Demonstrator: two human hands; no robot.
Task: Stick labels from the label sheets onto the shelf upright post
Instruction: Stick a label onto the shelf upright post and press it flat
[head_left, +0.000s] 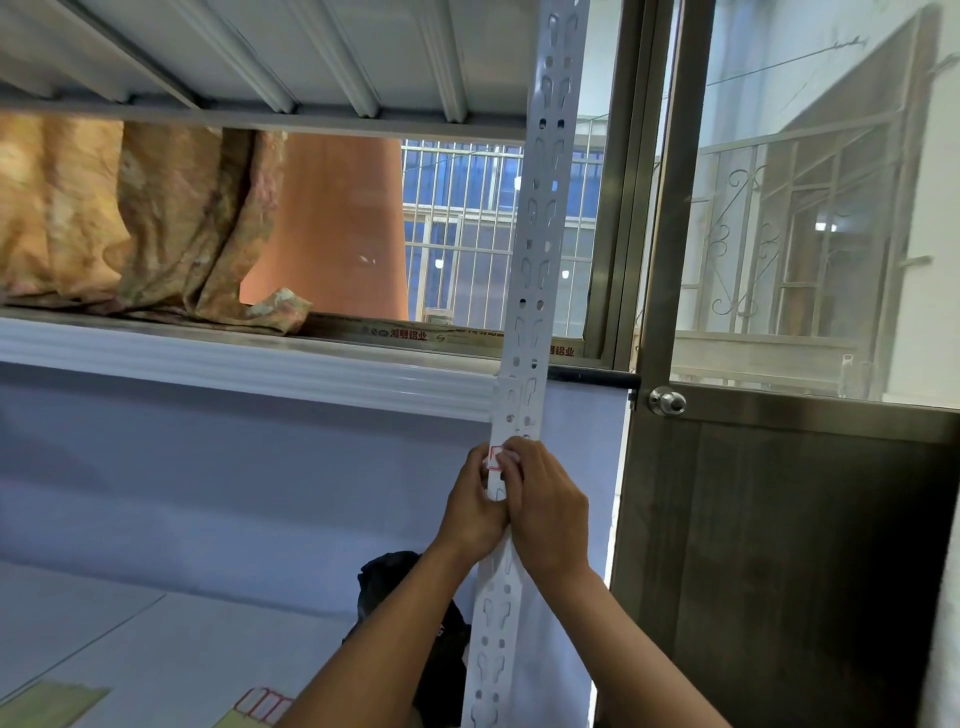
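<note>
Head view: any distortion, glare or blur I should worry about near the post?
Head view: wide-angle distortion bows the post. Head view: hazy glare washes the door glass, and the curtain is soft at left. Head view: the label is fairly sharp but mostly hidden under the fingers.

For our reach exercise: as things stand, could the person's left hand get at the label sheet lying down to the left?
Probably yes. The left hand grips the post now, but the label sheet lies low on that arm's own side, with nothing standing between; the black bag sits further right.
</note>
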